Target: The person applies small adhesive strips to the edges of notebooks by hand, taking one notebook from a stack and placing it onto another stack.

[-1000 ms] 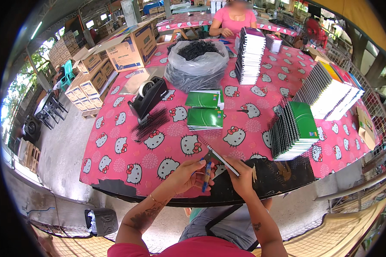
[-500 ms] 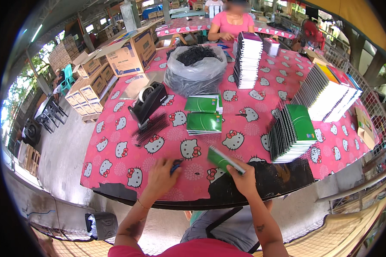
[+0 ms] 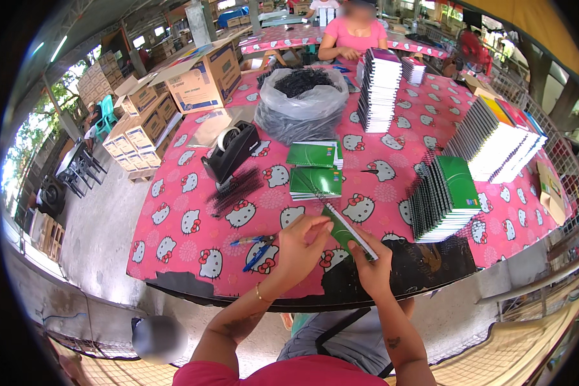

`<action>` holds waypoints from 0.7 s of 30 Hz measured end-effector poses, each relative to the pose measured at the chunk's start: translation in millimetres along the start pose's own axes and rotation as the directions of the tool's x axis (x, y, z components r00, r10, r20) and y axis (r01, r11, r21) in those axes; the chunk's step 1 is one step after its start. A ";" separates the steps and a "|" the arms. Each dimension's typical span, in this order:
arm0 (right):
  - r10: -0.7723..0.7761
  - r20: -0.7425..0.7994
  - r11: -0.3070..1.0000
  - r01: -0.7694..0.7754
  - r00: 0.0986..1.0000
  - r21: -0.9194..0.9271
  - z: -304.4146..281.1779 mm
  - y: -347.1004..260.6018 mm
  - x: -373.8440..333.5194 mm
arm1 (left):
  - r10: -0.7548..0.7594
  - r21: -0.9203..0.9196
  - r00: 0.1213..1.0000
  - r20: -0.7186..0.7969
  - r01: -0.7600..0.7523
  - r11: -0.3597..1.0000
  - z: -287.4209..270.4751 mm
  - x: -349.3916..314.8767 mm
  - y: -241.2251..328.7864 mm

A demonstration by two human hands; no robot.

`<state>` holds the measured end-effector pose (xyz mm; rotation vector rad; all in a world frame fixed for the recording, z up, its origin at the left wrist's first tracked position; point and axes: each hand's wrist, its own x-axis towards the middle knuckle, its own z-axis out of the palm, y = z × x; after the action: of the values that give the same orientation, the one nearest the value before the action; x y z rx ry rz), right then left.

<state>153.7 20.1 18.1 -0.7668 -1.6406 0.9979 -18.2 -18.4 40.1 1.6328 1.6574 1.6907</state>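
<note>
Right hand (image 3: 374, 265): fingers are pinching the green notebook (image 3: 340, 233).
Left hand (image 3: 302, 249): fingers are bunching by its far end; cannot tell if pinching.
Notebook: is slanting above the surface (image 3: 174, 248), between both hands.
Blue-handled tool (image 3: 258, 257): is lying left of the left hand.

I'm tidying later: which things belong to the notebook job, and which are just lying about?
Apparently in the job:
green notebook in the right hand
black coils
blue-handled pliers
green notebook stack

Seemingly just lying about:
tape dispenser
big cardboard box
red fan
</note>
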 end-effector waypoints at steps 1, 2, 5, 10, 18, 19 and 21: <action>-0.045 -0.007 0.998 0.045 0.999 -0.046 1.1 -1.7 -1.4 | -0.085 -0.093 0.996 -0.015 0.083 0.992 5.1 0.1 2.1; -0.079 -0.018 0.995 0.078 0.997 -0.069 3.0 -1.4 -2.8 | -0.170 -0.186 0.985 -0.022 0.163 0.969 9.3 0.0 4.7; -0.164 -0.040 0.978 0.157 0.986 -0.137 6.7 -2.2 -3.8 | -0.271 -0.361 0.962 -0.017 0.247 0.899 18.2 0.0 4.7; -0.244 -0.024 0.950 0.234 0.970 -0.207 8.2 -2.0 -3.8 | -0.167 -0.429 0.985 -0.045 0.131 0.894 22.8 2.2 -8.5; -0.291 -0.168 0.940 0.248 0.942 -0.236 14.0 12.9 -6.9 | -0.488 -0.791 0.741 0.462 0.593 0.151 33.7 -22.7 1.0; -0.302 -0.190 0.932 0.248 0.934 -0.263 13.0 14.1 -5.9 | -0.512 -0.768 0.762 0.397 0.581 0.269 35.2 -26.2 1.7; -0.336 -0.166 0.917 0.281 0.927 -0.285 9.4 15.6 -2.3 | -0.535 -0.678 0.803 0.261 0.547 0.491 37.0 -29.8 4.5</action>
<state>145.4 22.9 2.0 -0.7249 -1.6567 0.4665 23.8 -24.4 18.2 0.6194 1.0488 1.6352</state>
